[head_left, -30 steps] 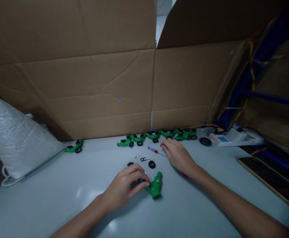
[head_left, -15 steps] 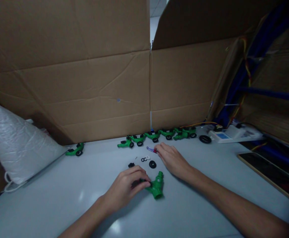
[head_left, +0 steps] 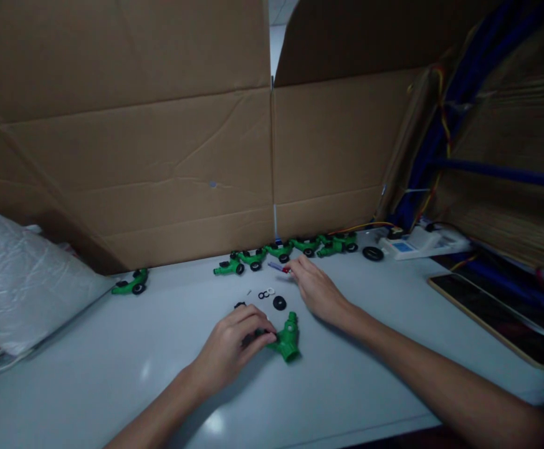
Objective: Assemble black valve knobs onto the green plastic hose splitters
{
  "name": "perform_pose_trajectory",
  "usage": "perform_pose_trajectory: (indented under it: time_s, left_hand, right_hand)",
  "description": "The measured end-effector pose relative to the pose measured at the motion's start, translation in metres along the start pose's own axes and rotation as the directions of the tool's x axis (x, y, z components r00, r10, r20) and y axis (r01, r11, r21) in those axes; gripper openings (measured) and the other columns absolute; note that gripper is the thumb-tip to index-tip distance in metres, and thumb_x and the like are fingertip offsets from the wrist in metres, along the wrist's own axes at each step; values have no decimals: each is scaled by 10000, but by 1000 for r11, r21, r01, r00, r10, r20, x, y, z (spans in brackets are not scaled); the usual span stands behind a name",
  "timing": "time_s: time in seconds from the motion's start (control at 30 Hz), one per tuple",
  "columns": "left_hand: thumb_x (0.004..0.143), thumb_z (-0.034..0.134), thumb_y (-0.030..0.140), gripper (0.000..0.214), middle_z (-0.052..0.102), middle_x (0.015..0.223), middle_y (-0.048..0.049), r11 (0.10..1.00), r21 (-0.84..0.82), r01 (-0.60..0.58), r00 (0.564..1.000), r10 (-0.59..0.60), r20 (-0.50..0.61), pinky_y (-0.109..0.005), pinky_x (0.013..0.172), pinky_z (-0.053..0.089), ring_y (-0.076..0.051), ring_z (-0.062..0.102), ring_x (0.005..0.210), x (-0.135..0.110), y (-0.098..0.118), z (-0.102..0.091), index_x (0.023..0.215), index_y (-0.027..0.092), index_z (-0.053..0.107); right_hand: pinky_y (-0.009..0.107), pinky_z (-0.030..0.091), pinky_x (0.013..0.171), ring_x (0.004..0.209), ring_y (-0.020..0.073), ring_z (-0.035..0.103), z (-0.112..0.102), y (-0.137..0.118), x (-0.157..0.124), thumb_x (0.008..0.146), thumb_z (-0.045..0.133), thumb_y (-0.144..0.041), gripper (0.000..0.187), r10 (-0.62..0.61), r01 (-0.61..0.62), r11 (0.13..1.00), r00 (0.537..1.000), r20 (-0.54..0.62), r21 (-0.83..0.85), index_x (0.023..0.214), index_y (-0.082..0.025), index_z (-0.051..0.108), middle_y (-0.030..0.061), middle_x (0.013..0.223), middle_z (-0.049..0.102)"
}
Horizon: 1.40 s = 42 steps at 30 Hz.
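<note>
My left hand (head_left: 234, 340) is closed on one arm of a green plastic pipe fitting (head_left: 289, 344), which rests on or just over the table. Its fingers hide the gripped end. My right hand (head_left: 316, 287) pinches the red end of a slim purple-and-red tool (head_left: 277, 267), whose exact kind is unclear; a shadow shows below it. Between the hands lie a black rubber washer (head_left: 280, 303), small black rings (head_left: 263, 295), a white ring (head_left: 271, 291) and a tiny pin (head_left: 248, 292). A black part (head_left: 239, 305) is partly covered by my left hand.
Several green fittings with black parts (head_left: 278, 252) line the cardboard wall (head_left: 197, 143); another fitting (head_left: 131, 284) sits apart at left. A white bag (head_left: 33, 274) stands far left. Toward the right are black rings (head_left: 373, 254), a power strip (head_left: 424, 242) and a phone-like dark slab (head_left: 491, 315).
My right hand has raised the purple-and-red tool slightly off the table. My left hand keeps its hold on the green fitting. The whole view has shifted a little.
</note>
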<state>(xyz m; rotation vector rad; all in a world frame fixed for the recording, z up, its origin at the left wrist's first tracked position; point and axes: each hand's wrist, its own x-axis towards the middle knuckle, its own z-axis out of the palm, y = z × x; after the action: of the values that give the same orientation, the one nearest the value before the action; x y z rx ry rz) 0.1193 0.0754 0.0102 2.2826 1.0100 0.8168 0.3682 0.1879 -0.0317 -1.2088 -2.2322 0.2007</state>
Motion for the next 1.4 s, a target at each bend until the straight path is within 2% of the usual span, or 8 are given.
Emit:
perform_pose_trajectory:
  time_s: [0.17, 0.37, 0.53, 0.67, 0.9, 1.03, 1.23, 1.4]
  left_hand:
    - [1066, 636, 322, 149, 705, 1054, -64, 1000, -8, 1, 1000, -1, -9, -377, 928, 513, -217, 642, 1021, 1, -1, 1, 1088, 221, 743]
    - [1064, 640, 323, 151, 698, 1071, -61, 1000, -8, 15, 1000, -15, -11, -377, 951, 494, -223, 617, 1060, 2, -3, 2, 1095, 228, 753]
    - [1068, 629, 330, 175, 687, 1082, -71, 1000, 3, -2, 1000, 2, -21, -364, 940, 503, -215, 619, 1045, 2, -3, 3, 1085, 212, 756]
    - [1055, 651, 334, 171, 694, 1077, -72, 1000, -7, 1, 1000, -2, -30, -359, 945, 510, -215, 624, 1049, 2, -2, 4, 1069, 205, 763]
    - [1050, 658, 331, 180, 679, 1038, -64, 997, -55, 52, 998, -54, -20, -313, 861, 500, -192, 620, 965, 1, -1, 2, 1056, 185, 761]
    - [1035, 682, 338, 180, 681, 1004, -57, 993, -86, 79, 997, -80, -15, -312, 852, 490, -191, 615, 943, 1, -3, 2, 1024, 181, 769]
    - [1034, 683, 333, 176, 686, 1028, -64, 986, -133, 97, 995, -101, -21, -314, 867, 487, -196, 628, 977, 0, -3, 3, 1056, 191, 785]
    - [1032, 687, 309, 154, 692, 1060, -62, 981, -167, 100, 994, -104, -16, -305, 882, 492, -184, 635, 972, 0, -1, 2, 1037, 191, 786]
  right_hand:
    - [375, 508, 877, 981, 236, 606, -9, -10, 5, 1024, 333, -71, 290, 71, -46, 985, 987, -146, 167, 1169, -215, 539, 112, 1160, 568]
    - [361, 485, 913, 1022, 238, 594, -13, -32, 4, 1065, 385, -224, 131, 107, -36, 920, 981, -161, 389, 1079, -232, 515, 85, 1092, 584]
    - [283, 454, 674, 738, 172, 531, -17, -65, -10, 1108, 440, -369, 161, 169, -43, 704, 980, -108, 709, 1067, -243, 530, 0, 874, 560]
    - [273, 471, 661, 711, 145, 548, -22, -85, -21, 1088, 558, -443, 214, 169, 15, 535, 978, -124, 845, 1020, -240, 549, -10, 881, 576]
    - [273, 497, 661, 699, 138, 591, -20, -94, -29, 1090, 572, -476, 250, 63, -37, 374, 998, 14, 927, 1042, -231, 555, -15, 837, 599]
    - [259, 481, 623, 660, 132, 560, -21, -93, -30, 1084, 579, -484, 265, 36, -93, 393, 996, 86, 915, 1028, -227, 542, -36, 777, 563]
    - [263, 460, 634, 674, 130, 526, -18, -88, -31, 1090, 565, -452, 242, -18, -81, 476, 995, 102, 876, 1009, -227, 526, -39, 792, 536]
    - [263, 463, 632, 683, 129, 537, -13, -86, -33, 1094, 555, -443, 232, -40, -82, 487, 992, 116, 869, 1016, -226, 526, -36, 807, 544]
